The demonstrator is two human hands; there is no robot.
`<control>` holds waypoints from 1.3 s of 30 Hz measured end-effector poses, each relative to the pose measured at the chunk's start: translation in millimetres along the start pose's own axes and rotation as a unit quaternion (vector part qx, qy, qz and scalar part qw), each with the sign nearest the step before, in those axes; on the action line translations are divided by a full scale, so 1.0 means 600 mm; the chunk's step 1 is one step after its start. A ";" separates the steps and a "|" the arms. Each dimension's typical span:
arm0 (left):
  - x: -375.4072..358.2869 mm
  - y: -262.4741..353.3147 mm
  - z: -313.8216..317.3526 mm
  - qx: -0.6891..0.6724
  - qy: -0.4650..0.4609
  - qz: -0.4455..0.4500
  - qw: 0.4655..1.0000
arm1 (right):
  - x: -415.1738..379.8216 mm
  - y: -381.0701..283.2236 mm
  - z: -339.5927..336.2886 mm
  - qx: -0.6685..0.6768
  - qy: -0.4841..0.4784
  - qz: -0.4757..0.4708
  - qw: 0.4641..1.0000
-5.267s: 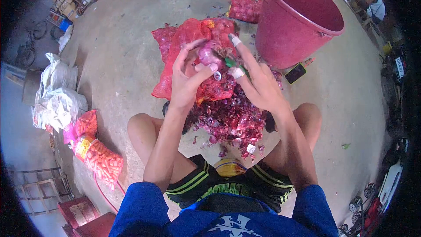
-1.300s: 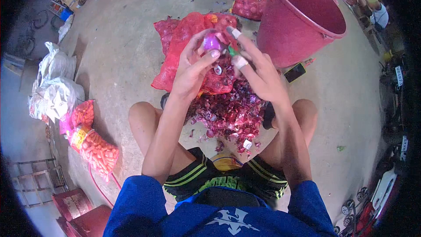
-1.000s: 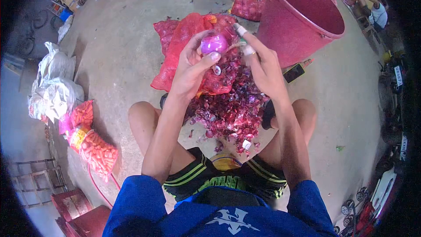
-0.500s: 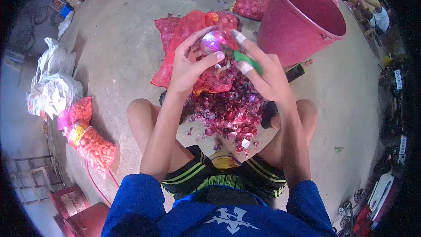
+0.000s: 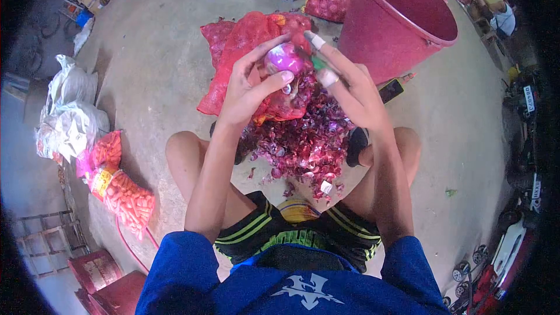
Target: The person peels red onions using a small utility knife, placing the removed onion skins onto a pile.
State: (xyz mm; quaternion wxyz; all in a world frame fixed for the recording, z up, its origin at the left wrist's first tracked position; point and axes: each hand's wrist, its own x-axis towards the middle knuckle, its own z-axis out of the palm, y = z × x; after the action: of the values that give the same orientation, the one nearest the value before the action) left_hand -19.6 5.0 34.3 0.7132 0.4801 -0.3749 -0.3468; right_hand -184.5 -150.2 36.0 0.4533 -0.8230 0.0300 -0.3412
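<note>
My left hand [image 5: 248,93] is closed around a peeled-looking red onion [image 5: 286,59], thumb on its near side. My right hand [image 5: 359,93], with white tape on thumb and index finger, grips a small knife by its green handle [image 5: 318,63]. The dark blade is blurred and points at the onion's right side; whether it touches cannot be made out. Below both hands lies a heap of purple onion skins [image 5: 303,146]. Behind my left hand a red mesh bag [image 5: 224,81] rests on the floor, with onions showing through its net.
A large pink tub [image 5: 373,41] stands at the back right, a phone [image 5: 391,90] lying by it. Another onion bag [image 5: 326,4] is behind. White sacks [image 5: 73,122] and a bag of carrots [image 5: 131,201] sit left. A person [image 5: 503,21] is at far right.
The onion has turned slightly in my left hand, showing more smooth purple surface. My right hand has tilted, and less of the green handle shows. The whole view has shifted a little.
</note>
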 end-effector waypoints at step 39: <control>0.006 -0.035 -0.028 0.048 0.064 0.037 0.996 | -0.007 -0.013 0.010 0.029 -0.123 0.059 0.990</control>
State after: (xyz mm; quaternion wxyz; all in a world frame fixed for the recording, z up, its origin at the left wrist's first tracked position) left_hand -6.3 2.6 10.9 0.7241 0.5212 -0.3620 -0.2702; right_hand -186.4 -139.9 37.7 0.4965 -0.8419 0.0125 -0.2111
